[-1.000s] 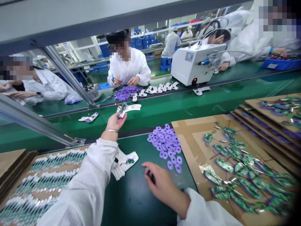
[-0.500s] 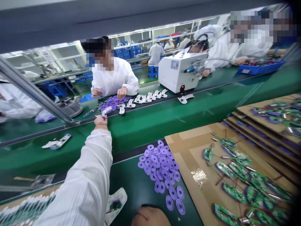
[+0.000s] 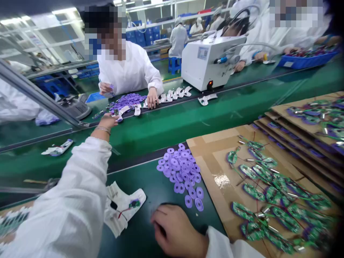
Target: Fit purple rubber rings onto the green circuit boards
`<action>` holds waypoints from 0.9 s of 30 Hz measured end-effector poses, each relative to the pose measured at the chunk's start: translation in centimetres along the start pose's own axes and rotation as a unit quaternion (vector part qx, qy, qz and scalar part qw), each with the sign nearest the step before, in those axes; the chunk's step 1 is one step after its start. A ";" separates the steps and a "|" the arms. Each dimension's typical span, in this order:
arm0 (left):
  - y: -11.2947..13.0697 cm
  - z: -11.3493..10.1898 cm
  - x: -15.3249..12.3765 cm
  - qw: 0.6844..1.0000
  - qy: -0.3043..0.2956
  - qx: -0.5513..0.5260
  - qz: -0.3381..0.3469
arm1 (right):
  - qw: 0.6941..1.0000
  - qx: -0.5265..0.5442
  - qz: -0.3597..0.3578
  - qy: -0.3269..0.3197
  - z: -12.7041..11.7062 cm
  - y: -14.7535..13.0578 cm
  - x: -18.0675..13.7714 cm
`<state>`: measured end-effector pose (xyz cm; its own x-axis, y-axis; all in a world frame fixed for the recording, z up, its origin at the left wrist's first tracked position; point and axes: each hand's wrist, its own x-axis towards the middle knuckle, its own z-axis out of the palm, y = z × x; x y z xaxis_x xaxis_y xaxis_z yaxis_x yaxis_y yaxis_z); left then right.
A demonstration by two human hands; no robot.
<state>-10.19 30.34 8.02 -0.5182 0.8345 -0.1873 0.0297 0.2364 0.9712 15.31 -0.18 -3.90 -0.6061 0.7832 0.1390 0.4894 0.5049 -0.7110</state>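
My left hand (image 3: 106, 122) reaches over the green channel to the far bench. Its fingers are closed at the near end of a white plastic housing (image 3: 124, 110), by a heap of purple parts (image 3: 129, 101). Low in the view my right hand (image 3: 176, 229) is curled above the near bench; whatever its fingers enclose, if anything, is hidden. Left of it lies a white plastic housing with a small circuit board and red wire (image 3: 125, 208), partly behind my left sleeve. Beyond my right hand is a pile of purple oval rings (image 3: 181, 166).
Cardboard (image 3: 204, 150) on the right carries several green circuit boards (image 3: 271, 193); stacked sheets (image 3: 290, 147) stand behind. A co-worker's hand (image 3: 153, 97) touches a row of white housings (image 3: 176, 94). A white machine (image 3: 200, 66) and blue tray (image 3: 306, 61) stand on the far bench.
The view has tilted down and my right hand has come further into it. My left hand has shifted slightly left at the housing. The co-worker's hand has moved right to the row of housings.
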 end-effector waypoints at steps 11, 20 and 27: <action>-5.3 -9.5 -23.1 0.677 -0.326 0.582 0.312 | 0.992 0.119 0.014 0.048 0.2 -1.1 -0.7; -10.3 -7.7 -27.5 0.593 -0.319 0.638 0.375 | 1.000 -0.005 0.006 -0.030 -10.0 -2.9 -4.4; -10.2 -6.9 -31.9 0.626 -0.388 0.560 0.379 | 0.896 -0.314 0.296 0.104 -21.0 6.2 -4.8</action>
<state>0.14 -2.14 5.07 0.5669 0.8054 -0.1730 0.8214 -0.5367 0.1929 34.41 6.87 5.49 -0.0256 0.9989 0.0386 0.9825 0.0323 -0.1834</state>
